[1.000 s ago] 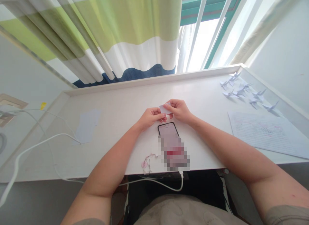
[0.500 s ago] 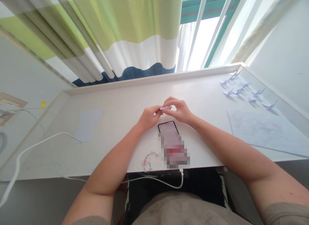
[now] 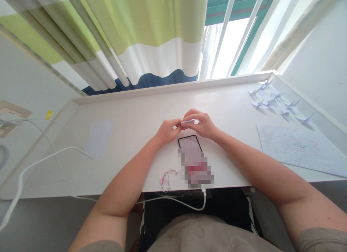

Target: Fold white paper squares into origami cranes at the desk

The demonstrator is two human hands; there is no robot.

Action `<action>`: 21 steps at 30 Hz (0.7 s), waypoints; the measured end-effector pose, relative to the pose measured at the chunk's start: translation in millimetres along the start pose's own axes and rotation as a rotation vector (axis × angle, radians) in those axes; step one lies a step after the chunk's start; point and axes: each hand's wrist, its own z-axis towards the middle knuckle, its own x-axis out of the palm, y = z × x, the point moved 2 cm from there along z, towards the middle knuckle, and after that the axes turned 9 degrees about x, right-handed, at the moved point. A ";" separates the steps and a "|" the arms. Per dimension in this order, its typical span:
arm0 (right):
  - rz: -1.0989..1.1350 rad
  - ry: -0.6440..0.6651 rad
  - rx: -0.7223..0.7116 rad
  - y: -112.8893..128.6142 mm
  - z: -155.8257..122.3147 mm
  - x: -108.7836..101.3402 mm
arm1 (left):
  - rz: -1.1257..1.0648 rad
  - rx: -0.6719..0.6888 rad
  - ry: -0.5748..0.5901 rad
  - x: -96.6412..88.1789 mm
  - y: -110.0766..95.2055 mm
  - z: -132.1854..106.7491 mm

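A small folded piece of white paper [image 3: 189,122] is held between my two hands, above the middle of the desk. My left hand [image 3: 169,131] pinches its left end between thumb and fingers. My right hand [image 3: 201,124] closes on it from the right, with thumb below and fingers above. Part of the paper is hidden behind the fingers. Just below my hands lies a phone [image 3: 189,145] with a lit, partly blurred screen. Beside the phone rests a beaded charm strap [image 3: 164,181] with a pink piece.
Several folded paper cranes [image 3: 273,98] stand at the back right of the white desk [image 3: 135,111]. In front of them lie written sheets [image 3: 292,147]. White paper pieces [image 3: 98,138] and a white cable [image 3: 48,160] are on the left. A charging cable [image 3: 204,201] hangs from the phone.
The fingers of my right hand have come down closer onto the folded paper and its thumb. Both hands stay in about the same place; the view has shifted slightly.
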 end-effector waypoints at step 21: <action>-0.039 0.016 0.303 -9.8 3.1 -7.7 | -0.373 -0.264 -0.208 -6.9 9.2 6.1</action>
